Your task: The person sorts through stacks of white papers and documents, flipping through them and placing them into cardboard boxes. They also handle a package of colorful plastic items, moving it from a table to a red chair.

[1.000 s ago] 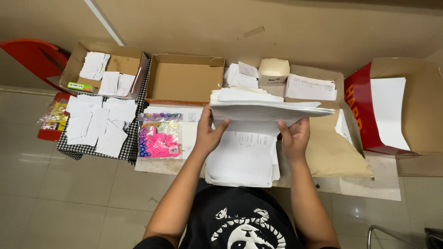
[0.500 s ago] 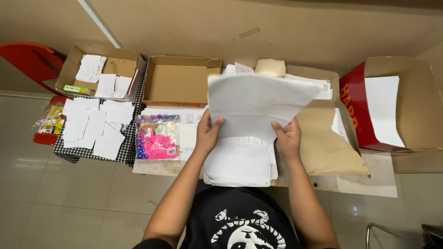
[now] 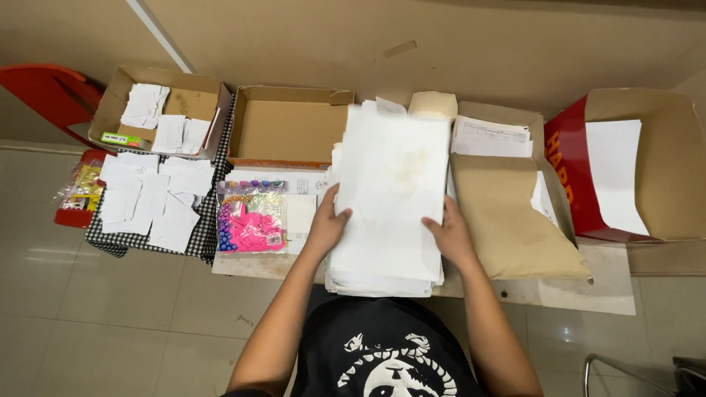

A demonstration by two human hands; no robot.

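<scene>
Both hands (image 3: 327,224) (image 3: 450,234) on white paper stack (image 3: 390,191)

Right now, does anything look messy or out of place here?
Mostly tidy. The loose white slips on the checkered cloth lie scattered and overlapping, and the top sheet of the held paper stack shows a faint brownish stain.

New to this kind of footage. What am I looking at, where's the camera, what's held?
There is no machine here: a person works with two bare hands. The single picture comes from a camera on that person's head, looking down. The left hand and right hand press on the two sides of a thick stack of white paper sheets. Around it lie an empty cardboard box, a box with paper slips, loose slips on a checkered cloth, a bag of pink items, a brown envelope and a red-sided box.
</scene>
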